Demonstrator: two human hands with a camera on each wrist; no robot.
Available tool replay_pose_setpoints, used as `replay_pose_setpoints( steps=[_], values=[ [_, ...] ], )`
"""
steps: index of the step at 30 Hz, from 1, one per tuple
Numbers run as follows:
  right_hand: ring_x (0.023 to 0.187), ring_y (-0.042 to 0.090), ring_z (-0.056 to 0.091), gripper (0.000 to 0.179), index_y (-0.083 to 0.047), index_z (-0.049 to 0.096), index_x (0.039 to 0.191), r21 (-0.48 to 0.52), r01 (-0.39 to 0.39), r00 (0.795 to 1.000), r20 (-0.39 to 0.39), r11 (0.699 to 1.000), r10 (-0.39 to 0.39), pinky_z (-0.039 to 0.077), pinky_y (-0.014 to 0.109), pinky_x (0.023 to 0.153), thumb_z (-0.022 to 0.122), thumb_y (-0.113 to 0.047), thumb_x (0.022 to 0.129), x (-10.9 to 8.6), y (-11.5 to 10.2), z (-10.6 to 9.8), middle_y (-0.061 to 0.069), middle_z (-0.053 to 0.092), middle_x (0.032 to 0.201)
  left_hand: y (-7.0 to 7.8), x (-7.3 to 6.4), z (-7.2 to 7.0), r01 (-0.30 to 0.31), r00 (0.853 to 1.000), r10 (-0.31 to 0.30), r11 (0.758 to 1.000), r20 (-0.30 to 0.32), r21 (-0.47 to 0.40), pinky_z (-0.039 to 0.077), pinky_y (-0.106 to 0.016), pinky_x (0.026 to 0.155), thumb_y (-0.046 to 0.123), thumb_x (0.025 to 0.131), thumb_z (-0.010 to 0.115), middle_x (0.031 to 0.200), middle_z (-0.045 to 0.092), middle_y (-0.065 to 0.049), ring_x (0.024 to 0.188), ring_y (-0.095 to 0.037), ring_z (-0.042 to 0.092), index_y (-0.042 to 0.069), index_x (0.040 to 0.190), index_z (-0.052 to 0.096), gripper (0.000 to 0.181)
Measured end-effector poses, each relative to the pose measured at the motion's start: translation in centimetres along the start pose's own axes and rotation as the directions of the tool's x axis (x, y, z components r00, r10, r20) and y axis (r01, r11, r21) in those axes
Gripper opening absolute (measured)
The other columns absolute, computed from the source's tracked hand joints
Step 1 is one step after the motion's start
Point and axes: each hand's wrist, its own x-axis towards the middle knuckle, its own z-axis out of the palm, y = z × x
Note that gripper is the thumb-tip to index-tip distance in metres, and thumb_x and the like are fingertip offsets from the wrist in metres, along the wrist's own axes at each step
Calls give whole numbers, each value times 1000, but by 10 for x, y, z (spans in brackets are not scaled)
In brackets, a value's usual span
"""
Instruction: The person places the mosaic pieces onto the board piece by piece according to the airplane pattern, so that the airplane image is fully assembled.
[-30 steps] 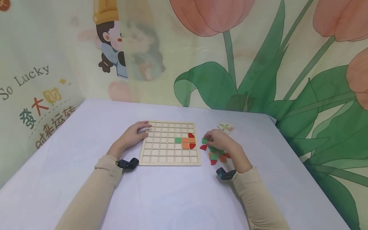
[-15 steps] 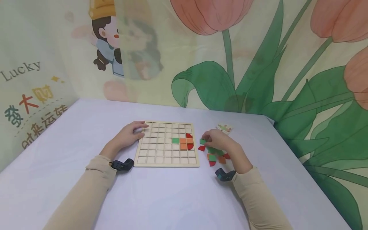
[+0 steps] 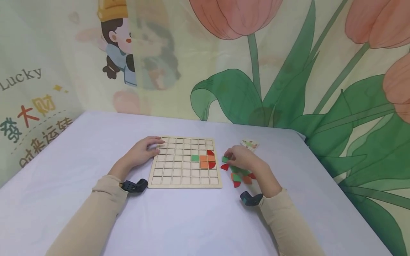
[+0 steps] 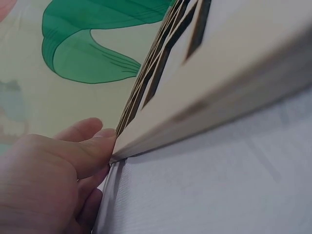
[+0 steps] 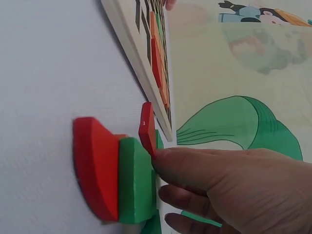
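Observation:
A pale wooden grid board (image 3: 173,170) lies on the table, with a green square (image 3: 195,158), several orange squares (image 3: 204,165) and red quarter-round pieces (image 3: 211,165) in its right part. My left hand (image 3: 141,151) rests at the board's left edge, its fingers over the rim; in the left wrist view the thumb (image 4: 97,151) touches the edge. Right of the board, my right hand (image 3: 241,156) pinches a green square tile (image 3: 225,159) at its fingertips. Just below that tile is a red quarter-round (image 3: 225,167); in the right wrist view, a red piece (image 5: 147,127) partly hides the fingertips' contact.
Loose red, green and orange pieces (image 3: 237,177) lie in a pile under and in front of my right hand. A small patterned card or packet (image 3: 250,144) lies behind it. A printed cloth backdrop (image 3: 179,99) stands along the table's far edge.
The view has shifted slightly, and the board and left hand appear a little further left. My right hand stays by the pile; the green tile and red quarter-round beside its fingertips have tilted slightly.

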Motion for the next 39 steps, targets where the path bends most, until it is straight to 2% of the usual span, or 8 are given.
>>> replay_pose_setpoints(
  steps=[7, 13, 18, 23, 29, 34, 39],
  values=[
    [93, 16, 60, 35, -13, 66, 118, -22, 17, 1000, -8, 1000, -17, 57, 31, 84, 72, -19, 85, 1, 1, 4, 3, 66, 108, 2, -3, 0, 17, 1000, -17, 1000, -4, 6, 14, -58, 116, 14, 93, 57, 151, 34, -15, 142, -40, 23, 9, 133, 53, 40],
    [93, 16, 60, 34, -12, 66, 118, -30, 41, 999, -34, 999, -42, 57, 31, 82, 72, -17, 84, -1, 6, 1, 4, 66, 106, 7, 1, -1, 0, 1000, 0, 1000, -16, -1, 14, -57, 117, 13, 93, 57, 151, 35, -15, 142, -39, 24, 9, 132, 54, 39],
    [89, 16, 59, 35, -13, 66, 118, -38, 42, 998, -38, 998, -43, 57, 30, 81, 72, -19, 84, -3, 5, -2, 4, 65, 107, 7, 3, -1, 13, 1000, -12, 1000, -11, 13, 14, -57, 117, 15, 94, 57, 151, 35, -14, 143, -39, 23, 10, 132, 54, 39],
    [85, 15, 58, 34, -13, 67, 118, -14, 44, 998, -37, 999, -44, 57, 27, 77, 72, -20, 85, -3, 1, -2, 4, 65, 107, 5, 0, 0, 25, 1000, -25, 1000, -16, 9, 14, -57, 117, 14, 93, 57, 151, 36, -15, 142, -39, 24, 9, 132, 54, 39],
    [83, 15, 59, 33, -12, 68, 116, -6, 65, 995, -70, 998, -66, 56, 23, 69, 72, -20, 84, -7, 0, -1, 3, 64, 102, 6, 3, 6, -2, 1000, 2, 1000, -21, 5, 16, -56, 117, 13, 93, 57, 149, 37, -16, 141, -39, 26, 8, 131, 55, 38],
    [84, 16, 57, 35, -14, 67, 118, -57, 99, 989, -104, 993, -104, 53, 21, 64, 72, -22, 84, -11, -10, -4, 1, 63, 99, 8, 4, 7, -12, 999, 12, 1000, -30, 4, 16, -55, 117, 14, 93, 58, 149, 38, -15, 141, -38, 27, 9, 130, 56, 38],
    [86, 14, 55, 34, -16, 68, 115, -66, 149, 981, -117, 987, -156, 52, 19, 65, 73, -24, 83, -10, -29, 2, -3, 63, 98, 2, -4, 2, -28, 999, 28, 1000, -43, -1, 17, -55, 117, 12, 92, 58, 148, 40, -15, 140, -39, 29, 8, 129, 57, 38]
  ],
)
